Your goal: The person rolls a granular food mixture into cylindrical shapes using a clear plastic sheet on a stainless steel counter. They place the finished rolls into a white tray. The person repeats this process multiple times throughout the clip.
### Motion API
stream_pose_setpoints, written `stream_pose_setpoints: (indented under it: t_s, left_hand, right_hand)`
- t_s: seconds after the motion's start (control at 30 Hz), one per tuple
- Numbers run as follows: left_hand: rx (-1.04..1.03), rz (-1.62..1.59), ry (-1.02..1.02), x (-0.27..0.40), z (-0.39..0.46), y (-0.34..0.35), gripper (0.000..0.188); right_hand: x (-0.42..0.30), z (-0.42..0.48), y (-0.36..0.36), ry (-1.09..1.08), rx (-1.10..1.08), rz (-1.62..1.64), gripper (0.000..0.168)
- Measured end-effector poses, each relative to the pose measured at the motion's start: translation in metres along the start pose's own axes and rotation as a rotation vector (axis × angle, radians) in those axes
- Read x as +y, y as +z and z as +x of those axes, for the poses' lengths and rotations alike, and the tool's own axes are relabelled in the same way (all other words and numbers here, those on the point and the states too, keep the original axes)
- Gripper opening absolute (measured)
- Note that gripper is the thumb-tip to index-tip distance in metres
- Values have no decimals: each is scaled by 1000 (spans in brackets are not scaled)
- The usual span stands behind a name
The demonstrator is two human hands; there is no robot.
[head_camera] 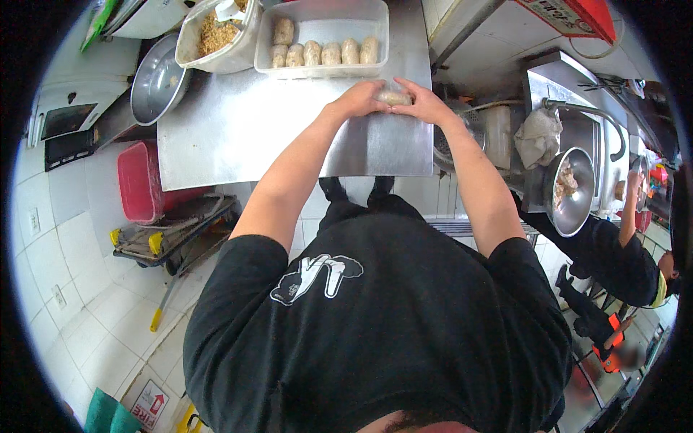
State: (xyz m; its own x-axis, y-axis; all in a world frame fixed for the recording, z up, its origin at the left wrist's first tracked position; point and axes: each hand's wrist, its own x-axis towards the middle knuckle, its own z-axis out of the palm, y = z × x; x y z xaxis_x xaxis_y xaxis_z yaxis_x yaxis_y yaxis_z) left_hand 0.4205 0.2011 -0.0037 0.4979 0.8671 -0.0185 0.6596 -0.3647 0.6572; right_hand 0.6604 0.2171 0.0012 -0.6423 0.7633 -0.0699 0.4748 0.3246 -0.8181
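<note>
A short wrapped roll of pale food (394,98), seemingly in clear plastic film, lies crosswise at the right part of the steel table. My left hand (358,99) grips its left end and my right hand (425,103) its right end. The fingertips nearly meet at the near side. Just beyond my hands stands a translucent plastic tub (321,70). Inside it several similar rolls (331,53) stand in a row along the near wall, with another roll (283,31) farther back on the left.
The steel table (243,135) bears a white bin (187,48) of brown crumbly food. Beside it a steel bowl (157,81) leans at the left edge. Below left, a red tub (142,181) rests on a cart (173,243). Rightward are a bowl of pale pieces (582,200) and two people.
</note>
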Motion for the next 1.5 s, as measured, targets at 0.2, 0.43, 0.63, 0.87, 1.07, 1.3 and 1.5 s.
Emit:
stream_pose_setpoints:
  t_s: [0.2, 0.43, 0.63, 0.87, 1.07, 1.3, 1.5]
  left_hand:
    - [-454, -1261, -580, 39, -49, -33, 64]
    - [70, -1510, -647, 65, -121, -12, 45]
    - [88, -1130, -459, 69, -155, -48, 50]
    - [543, -368, -409, 4, -176, -96, 52]
    - [420, 128, -247, -70, -149, -163, 45]
    - [389, -1, -89, -114, -127, -153, 21]
    - [404, -5, -20, -121, -130, -158, 18]
  right_hand:
    - [-66, -20, -14, 282, -120, 471, 47]
    - [-115, -53, 37, -186, 122, 87, 38]
    - [-138, -26, 38, 315, -313, 731, 57]
    - [-174, 57, 42, 245, -221, 1096, 68]
    - [-167, 223, 42, 353, 336, 839, 64]
    - [-75, 304, 81, 447, 614, 85, 77]
    - [-84, 321, 75, 627, 214, -207, 81]
